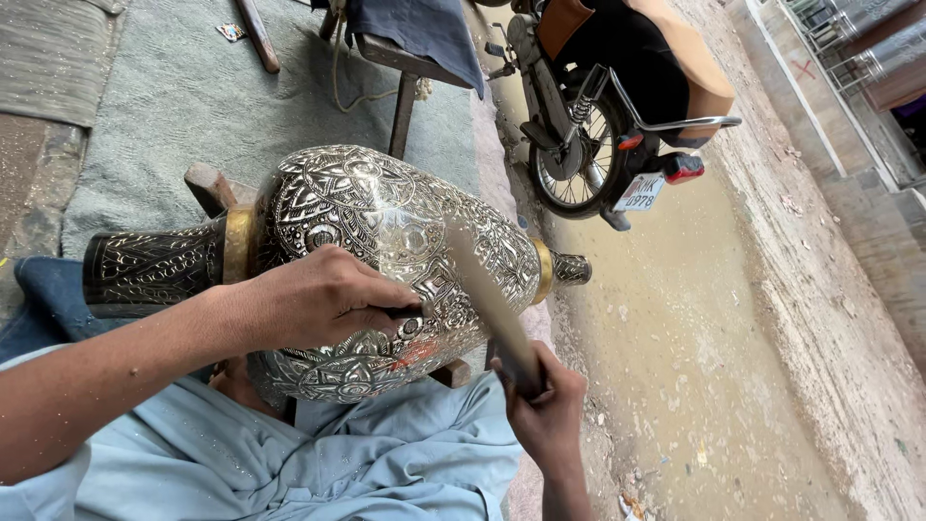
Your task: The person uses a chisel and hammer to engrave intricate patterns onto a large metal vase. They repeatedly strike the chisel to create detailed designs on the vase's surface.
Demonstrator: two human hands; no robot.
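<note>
A large engraved silver-coloured metal vase (386,232) lies on its side across my lap, with brass bands and a dark patterned neck at the left. My left hand (313,299) rests on its body and pinches a thin dark chisel (400,312) against the surface. My right hand (540,391) grips the lower end of a wooden mallet handle (492,299), blurred with motion, that rises over the vase's belly. A wooden rest (207,185) sticks out from under the vase.
A motorcycle (608,106) is parked on the dirt road at the upper right. A wooden stool leg (402,114) and dark cloth (424,29) stand behind the vase on grey-green matting (174,106). A building wall (849,87) runs along the far right.
</note>
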